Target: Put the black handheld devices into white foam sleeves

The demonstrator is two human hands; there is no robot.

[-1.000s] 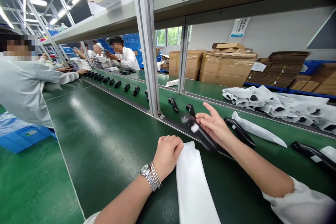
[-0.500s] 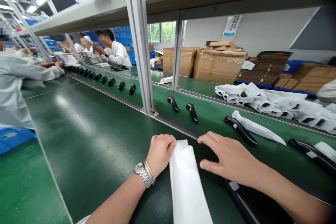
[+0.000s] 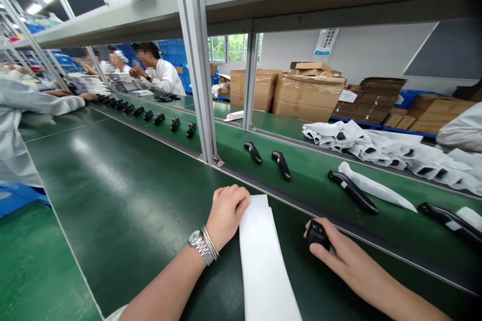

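- The black handheld device (image 3: 317,234) sits in the right hand (image 3: 341,253), above the lower belt. Only its rounded matte end and a small white patch show; the hand hides the rest.
- The right hand's fingers (image 3: 348,261) curl around the device, closing on it from the side.
- The white sleeve (image 3: 263,261) lies flat and smooth on the belt, a long plain strip running out of the bottom of the view, just left of the device.
- The left hand (image 3: 228,215) rests on the sleeve's upper left corner, fingers loosely bent. Whether they pinch the sleeve, I cannot tell.
- A silver link wristwatch (image 3: 199,246) and thin bangles (image 3: 210,243) circle the left wrist.
- The dark green conveyor belt (image 3: 113,210) runs beneath both hands.
- On the raised green belt (image 3: 301,173) beyond a metal rail, two black devices (image 3: 252,152) lie bare, and others lie partly wrapped in white (image 3: 376,188).
- A heap of wrapped devices (image 3: 376,150) lies farther right.
- Co-workers in white coats (image 3: 160,77) work along the line, beside cardboard cartons (image 3: 301,95).
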